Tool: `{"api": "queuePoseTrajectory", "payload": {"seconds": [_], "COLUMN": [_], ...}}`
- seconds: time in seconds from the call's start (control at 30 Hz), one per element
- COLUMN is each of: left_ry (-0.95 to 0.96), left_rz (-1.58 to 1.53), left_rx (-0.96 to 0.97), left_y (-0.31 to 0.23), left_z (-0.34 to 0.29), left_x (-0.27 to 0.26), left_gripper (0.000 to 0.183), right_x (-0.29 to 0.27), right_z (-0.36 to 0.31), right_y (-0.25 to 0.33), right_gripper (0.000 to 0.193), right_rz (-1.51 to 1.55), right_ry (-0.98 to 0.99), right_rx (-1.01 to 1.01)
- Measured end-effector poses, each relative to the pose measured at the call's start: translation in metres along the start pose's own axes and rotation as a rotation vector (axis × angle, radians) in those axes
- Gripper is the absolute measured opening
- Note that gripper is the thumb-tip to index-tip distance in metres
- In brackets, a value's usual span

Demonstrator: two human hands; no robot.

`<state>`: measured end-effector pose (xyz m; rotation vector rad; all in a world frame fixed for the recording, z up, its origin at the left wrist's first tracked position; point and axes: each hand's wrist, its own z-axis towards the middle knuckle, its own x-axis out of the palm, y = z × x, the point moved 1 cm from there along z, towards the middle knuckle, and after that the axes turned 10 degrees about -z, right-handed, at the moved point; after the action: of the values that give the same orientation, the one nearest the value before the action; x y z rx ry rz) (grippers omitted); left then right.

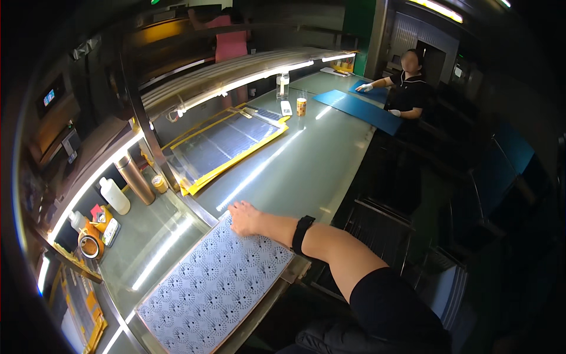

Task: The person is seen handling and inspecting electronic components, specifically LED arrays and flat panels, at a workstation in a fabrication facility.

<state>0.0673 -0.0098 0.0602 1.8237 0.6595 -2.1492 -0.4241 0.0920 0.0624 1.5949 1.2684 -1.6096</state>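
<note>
A light blue-grey panel (215,289) with a repeating dark burst pattern lies at a slant on the glass-topped table, its border thin and pinkish. My right hand (243,219) rests at the panel's far end, fingers apart and bent down over the edge; whether they grip it is hard to make out. A black band circles the right wrist, and the arm reaches in from the lower right in a black sleeve. My left hand is out of sight.
Yellow-taped films (227,144) lie at the table's back edge under a lit rail. To the left stand a white bottle (115,196), a copper flask (135,180) and tape rolls (91,246). Across the table, a gloved person (407,88) handles blue panels (356,110). A paper cup (301,107) stands nearby.
</note>
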Motion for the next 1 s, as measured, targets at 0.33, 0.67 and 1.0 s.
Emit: {"api": "queuePoseTrajectory", "payload": {"seconds": [0.33,0.67,1.0], "left_ry": [0.474,0.326,0.207], "left_rz": [0.134,0.083,-0.015], "left_rx": [0.136,0.119,-0.004], "left_y": [0.052,0.073,0.064], "left_z": [0.095,0.145,0.172], "left_x": [0.051,0.070,0.054], "left_gripper": [0.047,0.041,0.034], "right_x": [0.016,0.022,0.028], "right_z": [0.003,-0.003,-0.004], "right_y": [0.010,0.007,0.006], "right_gripper": [0.044,0.052,0.058], "right_rz": [0.075,0.122,0.161], "right_ry": [-0.014,-0.038,-0.023], "right_rx": [0.099,0.144,0.132]}}
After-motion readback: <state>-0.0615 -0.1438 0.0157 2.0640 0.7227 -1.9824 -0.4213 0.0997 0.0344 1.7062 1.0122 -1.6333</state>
